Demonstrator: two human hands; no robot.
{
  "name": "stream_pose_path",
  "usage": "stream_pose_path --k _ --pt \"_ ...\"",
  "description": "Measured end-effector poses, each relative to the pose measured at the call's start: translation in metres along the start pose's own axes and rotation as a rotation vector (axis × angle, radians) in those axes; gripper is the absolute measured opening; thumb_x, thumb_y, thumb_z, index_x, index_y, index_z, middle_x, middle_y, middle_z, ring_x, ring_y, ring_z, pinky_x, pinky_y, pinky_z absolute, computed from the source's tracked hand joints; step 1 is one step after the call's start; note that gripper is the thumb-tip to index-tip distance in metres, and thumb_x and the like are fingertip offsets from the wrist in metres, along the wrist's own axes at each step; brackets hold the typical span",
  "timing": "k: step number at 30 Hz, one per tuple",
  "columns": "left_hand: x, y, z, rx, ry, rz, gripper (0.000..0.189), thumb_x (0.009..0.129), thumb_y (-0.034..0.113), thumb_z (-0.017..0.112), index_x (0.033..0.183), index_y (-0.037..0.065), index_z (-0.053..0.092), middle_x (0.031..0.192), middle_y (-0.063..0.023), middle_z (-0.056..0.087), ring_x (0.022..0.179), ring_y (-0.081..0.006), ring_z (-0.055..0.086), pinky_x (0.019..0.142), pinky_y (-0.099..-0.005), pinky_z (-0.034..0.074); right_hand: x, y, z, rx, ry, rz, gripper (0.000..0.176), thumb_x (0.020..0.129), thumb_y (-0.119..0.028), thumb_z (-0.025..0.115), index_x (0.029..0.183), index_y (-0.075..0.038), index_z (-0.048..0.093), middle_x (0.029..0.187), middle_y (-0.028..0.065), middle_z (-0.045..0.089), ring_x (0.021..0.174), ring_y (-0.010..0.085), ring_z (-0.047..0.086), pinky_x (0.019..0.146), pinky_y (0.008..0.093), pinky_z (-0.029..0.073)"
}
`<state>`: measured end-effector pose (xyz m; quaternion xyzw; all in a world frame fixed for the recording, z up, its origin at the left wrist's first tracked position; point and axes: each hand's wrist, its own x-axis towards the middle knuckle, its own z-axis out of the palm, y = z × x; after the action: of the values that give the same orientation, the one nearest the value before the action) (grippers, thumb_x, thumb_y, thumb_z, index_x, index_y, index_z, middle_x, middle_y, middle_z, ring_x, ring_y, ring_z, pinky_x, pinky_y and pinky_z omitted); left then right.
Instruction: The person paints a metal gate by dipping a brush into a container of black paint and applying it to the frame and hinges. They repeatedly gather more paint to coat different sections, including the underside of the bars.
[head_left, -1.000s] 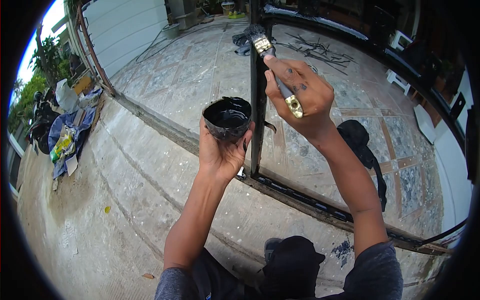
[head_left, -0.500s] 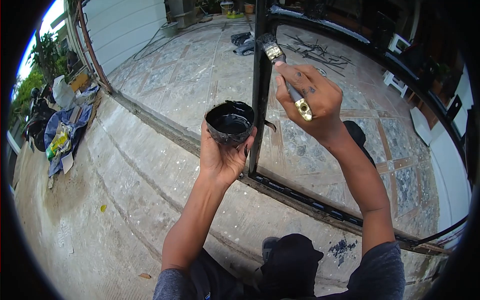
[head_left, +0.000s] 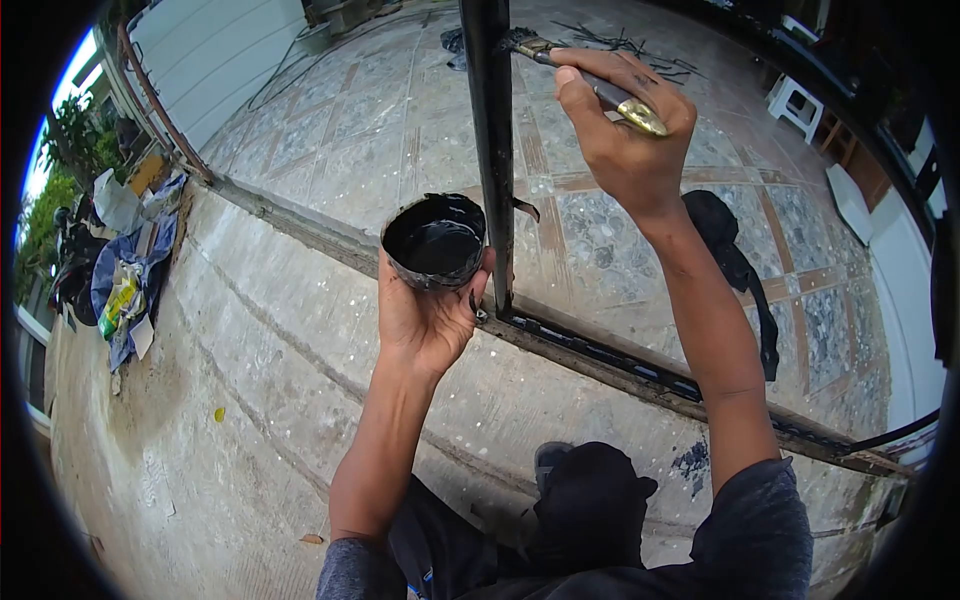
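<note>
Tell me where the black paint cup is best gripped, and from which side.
Probably from below, wrapping the lower wall, as the left hand does: the paint cup is open-topped, holds black paint, rim smeared, so an underside grip keeps it level.

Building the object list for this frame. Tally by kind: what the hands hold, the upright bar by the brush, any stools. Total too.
paint cup: 1, in the left hand
paintbrush: 1, in the right hand
black upright bar: 1
white stool: 1
Total: 4
</note>
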<state>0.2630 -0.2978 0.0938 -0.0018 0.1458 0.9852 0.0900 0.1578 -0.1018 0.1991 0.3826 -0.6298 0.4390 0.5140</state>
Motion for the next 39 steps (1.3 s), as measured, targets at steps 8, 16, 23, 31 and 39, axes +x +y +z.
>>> stream_pose_path --k 8,16,23,31,39 --pt "-0.003 -0.014 -0.034 0.02 0.117 -0.002 0.059 0.099 0.058 0.047 0.126 0.007 0.059 0.11 -0.0163 0.069 0.094 -0.0345 0.071 0.068 -0.0391 0.067 -0.148 -0.009 -0.008 -0.135 -0.296 0.108 0.022 0.081 -0.005 0.074 0.103 -0.004 0.073 0.078 0.0092 0.067 0.059 0.0199 0.066 0.054 0.0301 0.053" --pt "-0.003 -0.026 -0.046 0.01 0.117 -0.009 0.064 0.097 0.061 0.047 0.127 0.006 0.058 0.11 -0.0169 0.068 0.093 -0.0331 0.072 0.067 -0.0391 0.067 -0.063 0.008 0.006 0.096 -0.199 0.292 0.009 0.084 -0.008 0.073 0.088 0.001 0.074 0.071 0.0085 0.069 0.056 0.0099 0.061 0.052 0.0247 0.047" --pt "-0.003 -0.031 -0.062 0.017 0.079 -0.027 0.06 0.098 0.057 0.049 0.128 0.005 0.058 0.113 -0.019 0.068 0.097 -0.0382 0.07 0.067 -0.0428 0.067 -0.059 0.01 0.008 0.088 -0.333 0.396 0.012 0.089 -0.011 0.072 0.087 0.001 0.075 0.061 0.0007 0.066 0.056 0.0038 0.057 0.051 0.0214 0.043" --pt "-0.002 -0.039 -0.061 0.148 0.04 0.024 0.06 0.1 0.059 0.043 0.123 0.006 0.058 0.104 -0.015 0.07 0.083 -0.0233 0.074 0.063 -0.037 0.067 -0.062 -0.056 -0.039 0.361 -0.402 0.585 0.012 0.091 -0.004 0.069 0.098 0.004 0.073 0.085 0.0107 0.073 0.068 0.0132 0.069 0.058 0.023 0.057" --pt "-0.004 -0.051 -0.062 0.137 0.039 0.024 0.06 0.101 0.059 0.04 0.124 0.006 0.058 0.108 -0.0142 0.07 0.084 -0.0232 0.074 0.064 -0.0372 0.067 -0.086 -0.067 -0.032 0.261 -0.656 0.451 0.008 0.081 -0.001 0.074 0.087 0.004 0.073 0.077 0.0113 0.072 0.066 0.0113 0.067 0.057 0.0235 0.051"
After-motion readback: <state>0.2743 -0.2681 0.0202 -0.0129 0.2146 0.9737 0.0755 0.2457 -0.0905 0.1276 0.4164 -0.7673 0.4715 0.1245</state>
